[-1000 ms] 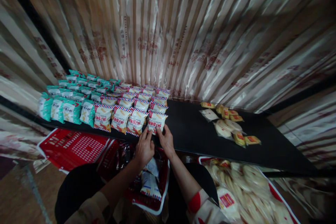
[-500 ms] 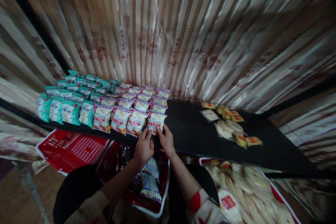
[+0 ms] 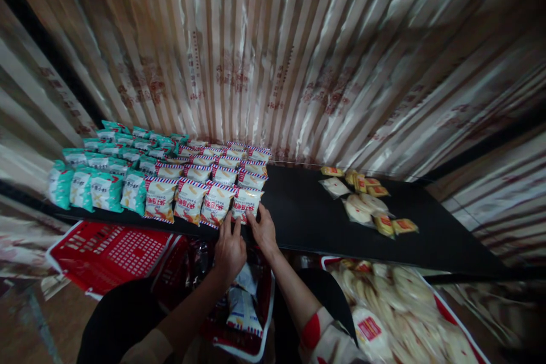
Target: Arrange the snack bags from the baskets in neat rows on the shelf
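Note:
White snack bags with striped top edges stand in rows on a black shelf [image 3: 294,213]. At the right end of the front row is one snack bag [image 3: 246,200], upright. My right hand [image 3: 263,232] pinches its lower right corner, thumb on the front and fingers along the side. My left hand [image 3: 230,250] lies below the bag's lower left, fingers stretched and apart, the tips at the gap by the neighbouring snack bag [image 3: 216,205]. Whether those fingertips press on either bag, I cannot tell.
Rows of teal snack bags [image 3: 106,189] stand at the left. Flat packets [image 3: 358,209] and small yellow packs [image 3: 405,226] lie on the right. Below are a red basket [image 3: 119,250], another basket with bags [image 3: 243,310] between my knees, and a heap of round packets [image 3: 409,307]. Striped curtain [image 3: 247,68] hangs behind.
The view has shifted slightly, so the shelf goods appear a little further left. Both hands stay at the same end bag; my left fingers look straighter and further apart.

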Available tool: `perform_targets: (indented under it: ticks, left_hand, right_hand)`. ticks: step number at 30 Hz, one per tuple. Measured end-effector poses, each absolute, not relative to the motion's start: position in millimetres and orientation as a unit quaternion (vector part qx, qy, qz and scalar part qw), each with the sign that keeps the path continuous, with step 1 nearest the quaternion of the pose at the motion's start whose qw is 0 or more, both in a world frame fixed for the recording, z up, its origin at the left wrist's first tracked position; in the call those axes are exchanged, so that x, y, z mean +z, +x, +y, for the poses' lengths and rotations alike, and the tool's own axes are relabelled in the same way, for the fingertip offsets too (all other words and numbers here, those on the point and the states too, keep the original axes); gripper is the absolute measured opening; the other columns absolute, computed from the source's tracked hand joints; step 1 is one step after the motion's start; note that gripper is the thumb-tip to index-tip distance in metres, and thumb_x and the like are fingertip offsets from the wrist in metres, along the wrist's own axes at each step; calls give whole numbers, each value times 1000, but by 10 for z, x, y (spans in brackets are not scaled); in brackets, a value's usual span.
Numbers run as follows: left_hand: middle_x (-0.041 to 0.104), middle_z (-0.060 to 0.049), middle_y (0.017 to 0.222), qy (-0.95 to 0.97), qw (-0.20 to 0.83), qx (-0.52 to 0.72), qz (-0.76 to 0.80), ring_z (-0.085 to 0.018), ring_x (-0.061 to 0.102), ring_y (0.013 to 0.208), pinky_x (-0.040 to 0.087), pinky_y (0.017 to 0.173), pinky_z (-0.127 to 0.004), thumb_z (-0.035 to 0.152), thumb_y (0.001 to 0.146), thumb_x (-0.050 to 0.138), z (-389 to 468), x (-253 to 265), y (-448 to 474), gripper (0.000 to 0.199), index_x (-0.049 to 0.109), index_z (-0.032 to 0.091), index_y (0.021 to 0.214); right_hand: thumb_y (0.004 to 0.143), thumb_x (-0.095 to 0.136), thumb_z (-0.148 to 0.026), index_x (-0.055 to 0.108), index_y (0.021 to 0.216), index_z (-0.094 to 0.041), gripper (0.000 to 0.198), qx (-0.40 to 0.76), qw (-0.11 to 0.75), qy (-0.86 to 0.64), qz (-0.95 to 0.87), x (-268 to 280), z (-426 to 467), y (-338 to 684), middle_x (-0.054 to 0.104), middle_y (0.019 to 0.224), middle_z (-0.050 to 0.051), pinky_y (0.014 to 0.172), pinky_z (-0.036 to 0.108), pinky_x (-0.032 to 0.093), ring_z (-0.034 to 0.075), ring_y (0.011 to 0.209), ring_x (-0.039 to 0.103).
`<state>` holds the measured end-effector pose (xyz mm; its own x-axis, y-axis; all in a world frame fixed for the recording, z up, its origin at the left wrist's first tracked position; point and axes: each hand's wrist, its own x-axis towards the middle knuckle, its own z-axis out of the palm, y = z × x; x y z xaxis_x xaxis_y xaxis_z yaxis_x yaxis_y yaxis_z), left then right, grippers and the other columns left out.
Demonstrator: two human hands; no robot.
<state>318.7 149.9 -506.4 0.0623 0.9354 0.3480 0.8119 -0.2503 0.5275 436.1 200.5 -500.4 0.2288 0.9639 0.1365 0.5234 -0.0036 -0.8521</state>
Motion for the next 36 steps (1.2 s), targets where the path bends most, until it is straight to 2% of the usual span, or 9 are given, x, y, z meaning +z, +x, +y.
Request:
perform_targets:
  ticks: [3,5,10,15,19,24,32,36]
  left_hand:
    - [32,-19,145,740,81,318,587,-31,29,135,38,104,-47,5,78,39,1463,-5038,3193,54,44,10,132]
    - [32,-17,145,754,70,324,567,-30,27,136,38,104,-47,5,79,38,1440,-5042,3200,56,41,12,134]
    - [38,-17,142,761,43,334,555,-30,33,133,40,101,-49,4,78,37,1429,-5155,3245,57,42,14,134]
    - [36,-17,143,757,30,325,566,-31,35,132,43,99,-49,4,76,39,1449,-5253,3282,59,42,15,134]
    - [34,-17,144,763,15,312,566,-32,35,132,43,99,-49,5,77,40,1448,-5272,3277,57,42,14,134]
    - [33,-16,145,762,6,291,578,-31,35,132,43,100,-47,6,78,42,1440,-5315,3304,55,43,14,133]
    - [32,-15,146,763,-37,285,579,-29,35,132,44,99,-46,7,80,41,1458,-5405,3322,57,37,19,136]
    - [34,-17,143,760,-60,292,578,-29,35,132,45,97,-47,5,82,39,1453,-5401,3336,55,37,17,135]
  right_hand:
    - [80,54,-45,55,121,-19,49,254,435,-657,-561,-5036,1968,4351,62,100,10,84,36,47,23,92,59]
    - [81,52,-46,51,125,-16,53,246,459,-647,-558,-5051,1951,4358,59,110,13,90,38,45,24,101,57]
    - [86,42,-49,47,130,-16,55,238,488,-631,-554,-5063,2005,4410,48,134,13,107,43,30,24,126,41]
    - [85,44,-52,50,130,-18,57,304,469,-623,-547,-5080,2068,4464,50,135,11,108,43,30,25,127,42]
    - [86,39,-54,52,127,-21,55,316,491,-610,-536,-5083,2102,4526,53,133,9,109,41,30,23,125,44]
    - [86,27,-63,53,127,-16,68,332,502,-617,-506,-5061,2348,4624,48,137,11,112,41,23,22,131,37]
    - [86,21,-65,60,119,-20,68,371,497,-584,-524,-5165,2580,4675,57,127,10,108,43,30,23,123,48]
    - [85,23,-68,56,125,-19,71,365,518,-580,-511,-5144,2614,4744,53,133,10,110,40,28,23,128,43]
